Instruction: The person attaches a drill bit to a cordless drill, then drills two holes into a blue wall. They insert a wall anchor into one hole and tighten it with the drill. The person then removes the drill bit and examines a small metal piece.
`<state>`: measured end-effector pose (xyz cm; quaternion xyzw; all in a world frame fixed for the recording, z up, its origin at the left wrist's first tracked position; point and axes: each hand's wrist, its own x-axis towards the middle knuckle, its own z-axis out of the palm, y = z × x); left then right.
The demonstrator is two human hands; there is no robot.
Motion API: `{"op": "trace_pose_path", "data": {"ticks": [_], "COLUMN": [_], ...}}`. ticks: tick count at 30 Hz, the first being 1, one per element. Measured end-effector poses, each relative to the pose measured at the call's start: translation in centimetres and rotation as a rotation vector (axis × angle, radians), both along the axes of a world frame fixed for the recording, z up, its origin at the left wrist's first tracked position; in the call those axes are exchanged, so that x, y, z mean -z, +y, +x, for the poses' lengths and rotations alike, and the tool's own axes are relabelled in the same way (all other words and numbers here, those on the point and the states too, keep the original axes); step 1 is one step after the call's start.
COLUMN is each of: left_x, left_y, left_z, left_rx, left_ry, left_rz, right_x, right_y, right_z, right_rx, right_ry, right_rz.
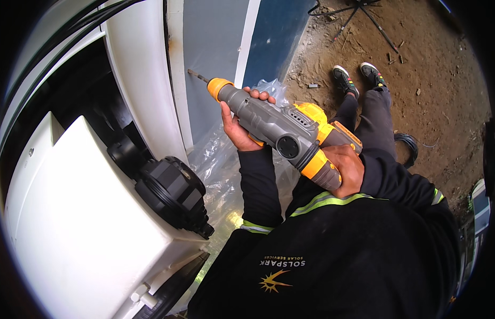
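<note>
A grey and yellow rotary hammer drill [263, 119] lies across both hands, tilted, its chuck end toward the upper left. My left hand [238, 127] cradles the front of its body from below, with fingertips showing over the far side. Around the rear handle my right hand [347, 169] is closed; the trigger is hidden. A yellow battery pack [340, 135] sits at the drill's far right side. The thin drill bit [197, 75] points toward a pale upright strip [178, 80] beside a grey panel [210, 42]; whether it touches cannot be told.
At the left stands a large white casing [72, 212] with a black ribbed round part [170, 186] and a bolt [144, 295]. Clear plastic sheeting [221, 165] hangs below the drill. Black cable [409, 149] lies on the dirt floor, near a black spoked stand [359, 5].
</note>
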<state>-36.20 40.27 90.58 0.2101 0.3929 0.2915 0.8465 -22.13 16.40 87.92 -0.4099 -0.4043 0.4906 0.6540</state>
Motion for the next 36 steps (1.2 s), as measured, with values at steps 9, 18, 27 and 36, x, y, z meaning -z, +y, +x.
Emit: {"op": "trace_pose_path", "data": {"ticks": [9,18,27,36], "left_x": [0.2,0.0,0.0,0.0], "left_y": [0.2,0.0,0.0,0.0], "left_z": [-0.3,0.1,0.2,0.2], "left_rx": [0.006,0.021,0.002,-0.015], "left_ry": [-0.017,-0.011,-0.027,-0.033], "left_rz": [-0.01,0.025,0.007,-0.003], "right_x": [-1.4,-0.6,0.4,0.4], "right_y": [-0.3,0.0,0.3,0.2], "right_z": [-0.1,0.0,-0.1,0.3], "right_rx": [0.254,0.105,0.011,0.002], "right_ry": [-0.145,-0.063,0.012,0.001], "right_rz": [-0.014,0.019,0.043,0.04]}}
